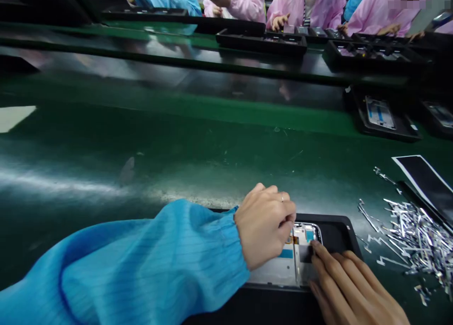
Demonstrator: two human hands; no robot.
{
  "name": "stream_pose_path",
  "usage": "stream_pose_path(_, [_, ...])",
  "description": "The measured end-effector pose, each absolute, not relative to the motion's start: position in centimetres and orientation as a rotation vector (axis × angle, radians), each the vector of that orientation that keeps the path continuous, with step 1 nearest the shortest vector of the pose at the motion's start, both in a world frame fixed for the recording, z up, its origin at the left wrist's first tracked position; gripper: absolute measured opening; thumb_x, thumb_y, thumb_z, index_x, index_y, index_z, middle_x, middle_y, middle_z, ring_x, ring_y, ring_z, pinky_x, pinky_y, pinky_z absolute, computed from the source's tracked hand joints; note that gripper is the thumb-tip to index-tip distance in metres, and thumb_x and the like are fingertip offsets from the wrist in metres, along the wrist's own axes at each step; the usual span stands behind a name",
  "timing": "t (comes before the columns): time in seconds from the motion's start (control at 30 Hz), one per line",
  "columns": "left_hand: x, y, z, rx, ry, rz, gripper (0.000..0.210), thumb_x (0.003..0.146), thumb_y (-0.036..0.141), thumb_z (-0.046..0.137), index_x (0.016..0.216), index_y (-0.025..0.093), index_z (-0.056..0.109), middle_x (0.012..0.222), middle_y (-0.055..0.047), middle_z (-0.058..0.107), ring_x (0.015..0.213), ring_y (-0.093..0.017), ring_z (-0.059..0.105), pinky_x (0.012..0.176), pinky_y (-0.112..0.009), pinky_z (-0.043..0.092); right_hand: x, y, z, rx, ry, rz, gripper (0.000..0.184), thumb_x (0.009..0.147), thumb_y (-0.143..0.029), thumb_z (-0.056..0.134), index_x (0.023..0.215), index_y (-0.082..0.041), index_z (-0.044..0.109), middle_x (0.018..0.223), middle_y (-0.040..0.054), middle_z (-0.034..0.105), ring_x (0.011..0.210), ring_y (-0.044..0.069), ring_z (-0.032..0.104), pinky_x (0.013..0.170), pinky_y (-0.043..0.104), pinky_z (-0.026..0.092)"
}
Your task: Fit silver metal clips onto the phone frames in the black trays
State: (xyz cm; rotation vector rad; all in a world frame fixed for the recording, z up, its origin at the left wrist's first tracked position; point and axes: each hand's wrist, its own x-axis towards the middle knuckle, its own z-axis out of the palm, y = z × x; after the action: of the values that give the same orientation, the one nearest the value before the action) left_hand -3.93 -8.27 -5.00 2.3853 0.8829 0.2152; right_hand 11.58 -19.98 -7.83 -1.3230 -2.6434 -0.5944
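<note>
A silver phone frame (271, 274) with blue adhesive patches and a small flex cable lies in a black tray (340, 226). Over the frame's upper part is my left hand (265, 226), its fingers curled inward. Whatever its fingertips pinch, if anything, is hidden behind the hand. My right hand (354, 282) rests at the right end of the frame, forefinger on its inner face and thumb near the lower edge, steadying grip around that end.
A pile of thin silver metal strips (421, 235) lies at right, beside a black sheet with a white border (426, 178). Beyond, another black tray (392, 131) holds a phone frame. Co-workers in pink and blue sleeves sit across the green bench (177, 141).
</note>
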Motion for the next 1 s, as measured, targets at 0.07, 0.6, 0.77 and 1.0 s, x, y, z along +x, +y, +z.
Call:
stream_pose_path(0.07, [-3.8,-8.4,-5.2,2.388,0.871,0.232,0.015,0.072,0.011,0.047,0.058,0.014,0.052,0.062,0.002,0.05,0.062,-0.012,0.038,0.059,-0.027,0.023,11.7,-19.8,-7.8,-1.305,-2.629,-0.629,0.02,0.074,-0.013,0.041,0.085,-0.012,0.058,0.093,0.0077,0.059,0.07,0.017,0.058,0.065,0.031,0.045])
stream_pose_path(0.6, [-3.8,-9.4,-7.0,2.499,0.88,0.55,0.02,0.077,0.012,0.042,0.059,0.013,0.05,0.061,0.0,0.047,0.061,-0.012,0.035,0.06,-0.029,0.025,10.0,-19.6,-9.1,-1.508,-2.488,-0.528,0.024,0.076,-0.012,0.036,0.091,-0.017,0.055,0.105,0.0022,0.054,0.071,0.016,0.056,0.067,0.032,0.04])
stream_pose_path(0.77, [-3.9,-9.6,-7.1,2.485,0.879,0.592,0.023,0.079,0.013,0.038,0.06,0.012,0.05,0.062,-0.001,0.047,0.061,-0.012,0.035,0.06,-0.029,0.026,10.0,-19.4,-9.1,-1.515,-2.461,-0.532,0.02,0.077,-0.015,0.038,0.089,-0.017,0.055,0.104,0.002,0.055,0.071,0.016,0.056,0.068,0.033,0.04])
stream_pose_path(1.0, [-3.8,-9.8,-7.2,2.515,0.866,0.607,0.026,0.08,0.013,0.035,0.059,0.012,0.049,0.062,-0.001,0.046,0.06,-0.012,0.034,0.059,-0.029,0.026,9.9,-19.3,-9.1,-1.497,-2.471,-0.545,0.02,0.079,-0.016,0.038,0.089,-0.016,0.054,0.103,0.0019,0.055,0.069,0.016,0.056,0.067,0.033,0.04])
